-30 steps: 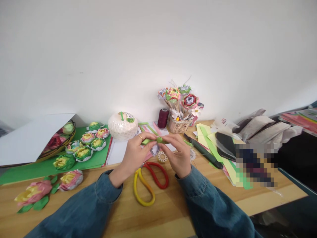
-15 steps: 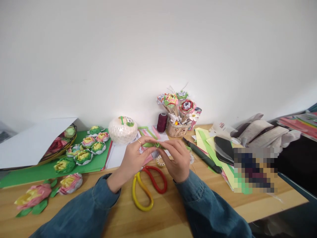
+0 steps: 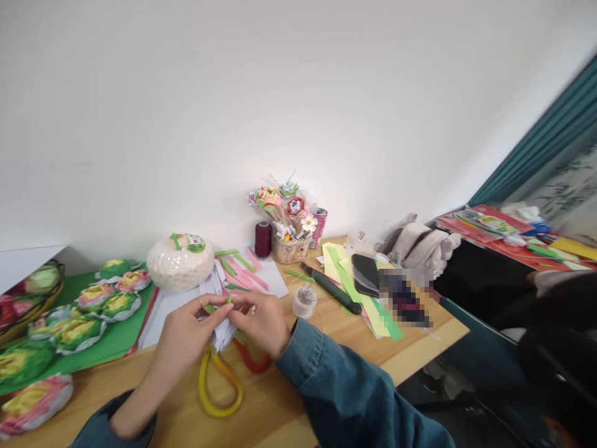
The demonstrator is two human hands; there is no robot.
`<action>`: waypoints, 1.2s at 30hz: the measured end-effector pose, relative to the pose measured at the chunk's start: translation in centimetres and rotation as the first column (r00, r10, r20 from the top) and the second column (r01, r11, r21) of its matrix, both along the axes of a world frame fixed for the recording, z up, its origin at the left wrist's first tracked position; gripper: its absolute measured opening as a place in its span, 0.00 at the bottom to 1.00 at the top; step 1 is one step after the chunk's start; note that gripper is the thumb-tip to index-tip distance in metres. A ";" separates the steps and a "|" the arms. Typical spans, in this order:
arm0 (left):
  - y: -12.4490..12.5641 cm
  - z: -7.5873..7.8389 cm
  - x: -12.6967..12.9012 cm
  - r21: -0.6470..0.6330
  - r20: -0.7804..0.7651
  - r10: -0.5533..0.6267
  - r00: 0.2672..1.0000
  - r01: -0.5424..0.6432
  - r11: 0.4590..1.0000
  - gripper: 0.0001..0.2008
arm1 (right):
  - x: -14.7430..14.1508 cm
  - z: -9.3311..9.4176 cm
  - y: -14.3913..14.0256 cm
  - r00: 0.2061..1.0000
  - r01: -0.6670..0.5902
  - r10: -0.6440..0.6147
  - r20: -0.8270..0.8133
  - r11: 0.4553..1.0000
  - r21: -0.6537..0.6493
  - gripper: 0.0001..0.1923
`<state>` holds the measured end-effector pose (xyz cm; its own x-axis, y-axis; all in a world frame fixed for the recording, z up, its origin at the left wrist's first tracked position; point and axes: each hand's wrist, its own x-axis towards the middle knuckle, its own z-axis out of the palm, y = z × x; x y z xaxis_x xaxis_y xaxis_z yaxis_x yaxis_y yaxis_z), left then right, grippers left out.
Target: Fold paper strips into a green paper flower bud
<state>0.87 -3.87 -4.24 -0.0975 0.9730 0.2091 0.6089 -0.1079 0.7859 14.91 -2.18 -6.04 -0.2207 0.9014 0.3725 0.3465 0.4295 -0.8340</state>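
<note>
Both our hands meet above the scissors [image 3: 224,386]: left hand [image 3: 184,336] and right hand [image 3: 261,320] each pinch one end of the green paper strip [image 3: 222,303], fingertips close so the fold stays tight, just in front of the white twine ball [image 3: 180,270].

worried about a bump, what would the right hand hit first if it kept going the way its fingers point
The right hand points left, toward the left hand. Both already pinch the green paper strip, so it would probably meet the left hand's fingers first, though depth is unclear.
</note>
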 end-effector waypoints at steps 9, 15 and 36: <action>-0.4 -1.1 -0.2 0.015 0.053 0.044 0.998 -0.045 0.999 0.11 | 0.2 -0.5 0.4 0.997 -0.062 0.057 -0.050 0.991 -0.122 0.05; -0.8 -1.0 -0.1 0.043 0.156 0.080 0.984 -0.088 0.995 0.11 | 0.7 0.0 0.5 0.999 -0.033 0.032 -0.023 0.999 -0.027 0.04; -1.1 -0.8 0.0 0.375 0.236 -0.189 0.953 0.090 0.923 0.03 | 1.4 0.7 0.3 0.998 -0.046 0.016 0.065 0.865 0.500 0.01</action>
